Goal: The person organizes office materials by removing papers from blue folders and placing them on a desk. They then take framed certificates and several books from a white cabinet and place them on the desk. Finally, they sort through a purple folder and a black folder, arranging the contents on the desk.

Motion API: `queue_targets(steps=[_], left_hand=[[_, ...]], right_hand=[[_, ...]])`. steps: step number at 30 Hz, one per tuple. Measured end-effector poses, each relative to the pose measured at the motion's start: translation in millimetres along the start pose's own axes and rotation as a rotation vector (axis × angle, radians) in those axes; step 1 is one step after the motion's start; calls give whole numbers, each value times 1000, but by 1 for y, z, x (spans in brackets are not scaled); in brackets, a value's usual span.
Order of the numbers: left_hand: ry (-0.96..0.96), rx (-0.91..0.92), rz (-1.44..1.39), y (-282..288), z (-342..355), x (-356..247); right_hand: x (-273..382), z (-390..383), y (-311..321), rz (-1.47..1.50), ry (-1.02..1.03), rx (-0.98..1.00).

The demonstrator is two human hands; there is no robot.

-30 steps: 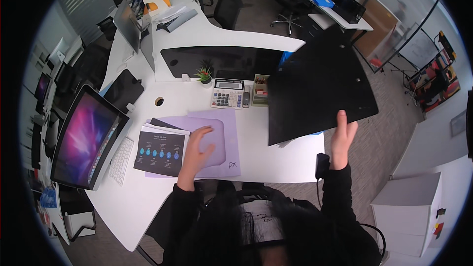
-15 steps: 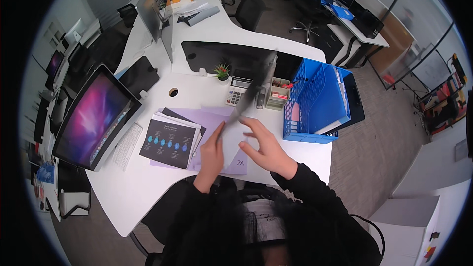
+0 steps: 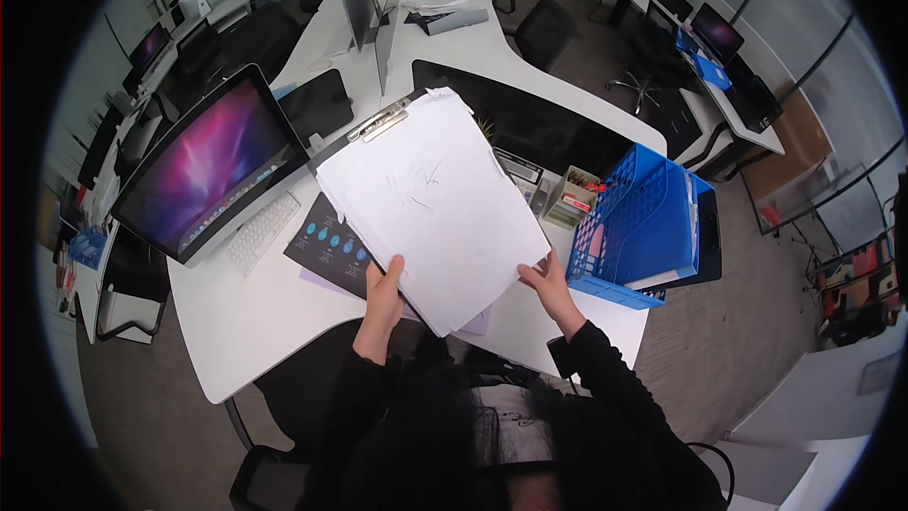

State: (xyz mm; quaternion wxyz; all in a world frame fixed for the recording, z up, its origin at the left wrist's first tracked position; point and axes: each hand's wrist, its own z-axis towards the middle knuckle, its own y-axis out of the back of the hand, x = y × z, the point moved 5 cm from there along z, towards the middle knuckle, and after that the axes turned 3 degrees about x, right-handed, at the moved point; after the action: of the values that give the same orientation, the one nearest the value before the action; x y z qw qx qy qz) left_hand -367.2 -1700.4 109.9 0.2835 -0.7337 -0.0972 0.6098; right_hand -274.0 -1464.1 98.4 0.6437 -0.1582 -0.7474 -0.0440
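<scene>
A clipboard with a stack of white paper [image 3: 430, 213] is held above the desk, its paper side facing me and tilted to the left. A metal clip [image 3: 383, 123] grips the far end of the stack, and faint pen strokes mark the top sheet. My left hand [image 3: 381, 301] closes on the near left edge, thumb on the paper. On the right edge, my right hand [image 3: 550, 291] pinches the board near its corner. Beneath it lie a dark printed sheet [image 3: 326, 244] and a purple folder [image 3: 480, 322], both partly covered.
To the left stand a monitor [image 3: 213, 166] and a white keyboard [image 3: 263, 232]. On the right are a blue file rack [image 3: 619, 279] and a green desk organizer [image 3: 570, 199]. A calculator [image 3: 518, 167] and potted plant [image 3: 486, 126] show partly behind the clipboard. A dark divider [image 3: 558, 128] runs behind them.
The clipboard, edge-on and blurred before, has turned so its paper faces me. My right hand has gone from open beside it to gripping its right edge. The whole view has shifted.
</scene>
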Motion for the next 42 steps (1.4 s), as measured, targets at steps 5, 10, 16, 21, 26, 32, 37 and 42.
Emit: queue_targets(steps=[5, 10, 16, 21, 26, 32, 37, 42], left_hand=[[66, 49, -12, 1, -10, 10], [21, 127, 81, 45, -3, 12], [-108, -151, -77, 73, -13, -37], [106, -49, 288, 93, -28, -30], [197, 28, 315, 90, -35, -21], [220, -15, 406, 108, -45, -16], [228, -51, 533, 112, -50, -13], [143, -112, 491, 117, -52, -4]], right_hand=[[-15, 2, -13, 251, -99, 128], [-11, 10, 1, 113, -18, 75], [10, 17, 31, -258, -53, 114], [19, 19, 32, -423, -66, 229], [-1, 34, 34, -260, -73, 235], [-5, 36, 25, -374, -155, 275], [-19, 36, 20, -468, -201, 380], [-25, 38, 15, -406, -213, 380]])
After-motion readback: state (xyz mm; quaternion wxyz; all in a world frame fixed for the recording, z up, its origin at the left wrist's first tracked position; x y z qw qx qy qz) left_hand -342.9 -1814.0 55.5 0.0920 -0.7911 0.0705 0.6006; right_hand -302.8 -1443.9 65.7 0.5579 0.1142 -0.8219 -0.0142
